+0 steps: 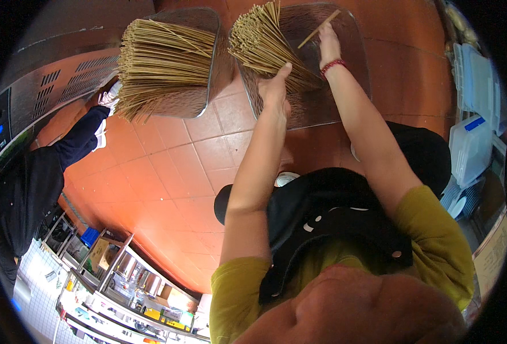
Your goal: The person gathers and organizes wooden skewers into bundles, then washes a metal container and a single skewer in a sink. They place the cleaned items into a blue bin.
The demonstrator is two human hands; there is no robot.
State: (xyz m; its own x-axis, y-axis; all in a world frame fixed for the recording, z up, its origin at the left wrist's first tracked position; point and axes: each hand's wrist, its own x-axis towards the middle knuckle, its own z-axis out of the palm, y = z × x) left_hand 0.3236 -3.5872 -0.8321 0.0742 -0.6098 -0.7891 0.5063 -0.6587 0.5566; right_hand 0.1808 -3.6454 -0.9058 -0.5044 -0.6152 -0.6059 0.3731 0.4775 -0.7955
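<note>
My left hand (275,88) is at the near side of a large bunch of thin wooden sticks (262,41), its thumb raised against them. That bunch leans in the left part of a clear plastic tub (356,73). Over the right part of the same tub, my right hand (330,43), with a red bracelet at the wrist, holds a short light-brown stick or small bundle (318,29) slantwise between the fingers. To the left, a second clear tub (206,101) holds another thick bunch of sticks (167,64), lying with their ends out over its left rim.
Both tubs stand on red floor tiles (180,172). At the left another person (34,176) in dark clothes is beside a metal appliance (64,81). Plastic containers (470,148) are stacked at the right. Metal shelves (111,275) with pots stand at the lower left.
</note>
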